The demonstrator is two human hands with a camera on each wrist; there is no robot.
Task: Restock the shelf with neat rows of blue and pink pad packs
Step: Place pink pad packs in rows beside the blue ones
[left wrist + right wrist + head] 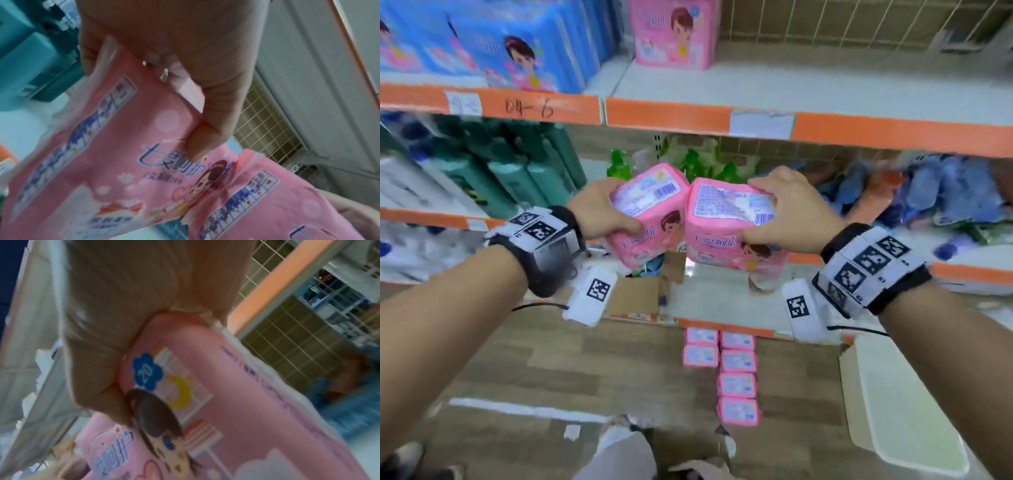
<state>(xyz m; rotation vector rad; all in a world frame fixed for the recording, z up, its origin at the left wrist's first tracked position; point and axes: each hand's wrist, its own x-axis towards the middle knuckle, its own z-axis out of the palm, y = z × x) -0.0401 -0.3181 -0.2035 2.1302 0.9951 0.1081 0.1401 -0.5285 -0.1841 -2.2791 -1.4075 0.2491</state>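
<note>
My left hand (602, 216) grips a pink pad pack (650, 219), thumb on its front face, fingers over the top. Beside it my right hand (784, 212) grips a second pink pad pack (729, 226); the two packs touch at mid height in front of the shelves. The left wrist view shows the thumb (205, 113) pressed on the left pack (102, 162) with the other pack (267, 211) beside it. In the right wrist view the palm covers the pack's (226, 402) upper corner. On the top shelf (756, 89) stand blue packs (517, 51) and one pink pack (674, 34).
Several pink packs (736, 370) lie in rows on the wooden floor below. A white bin (893, 404) stands at the lower right, a cardboard box (640, 294) under the hands. Green bottles (524, 164) and blue pouches (945, 188) fill the middle shelf. Right of the shelved pink pack the top shelf is bare.
</note>
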